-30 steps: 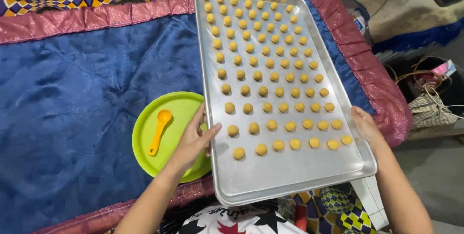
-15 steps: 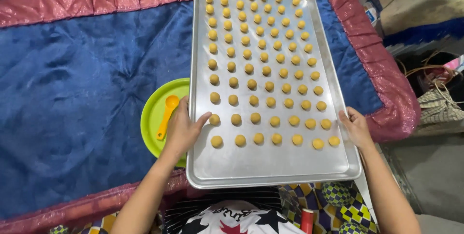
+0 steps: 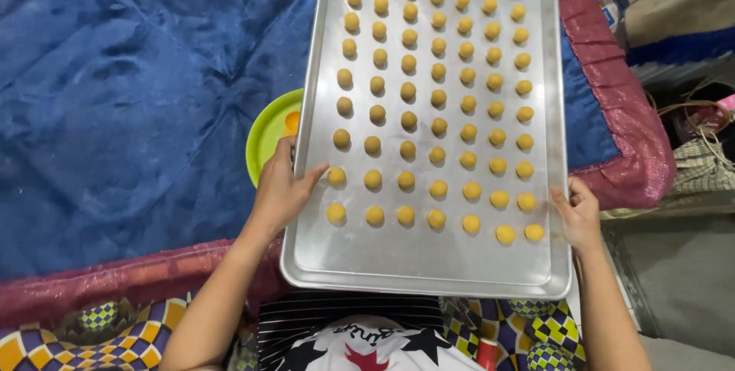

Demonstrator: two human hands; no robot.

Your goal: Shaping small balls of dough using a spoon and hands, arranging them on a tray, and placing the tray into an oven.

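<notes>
A long silver baking tray carries several rows of small yellow dough balls. My left hand grips the tray's left rim near its front corner, thumb resting inside on the metal. My right hand holds the right rim opposite. The tray's near end sits over my lap. A green plate pokes out from under the tray's left side, just above my left hand, with a bit of an orange spoon showing on it.
A blue quilted mat with a pink border lies under the tray. A checked patterned cloth lies at the front. Bags and cords clutter the floor on the right.
The tray has slid toward me and left, held by both hands. It now covers most of the green plate and its orange spoon.
</notes>
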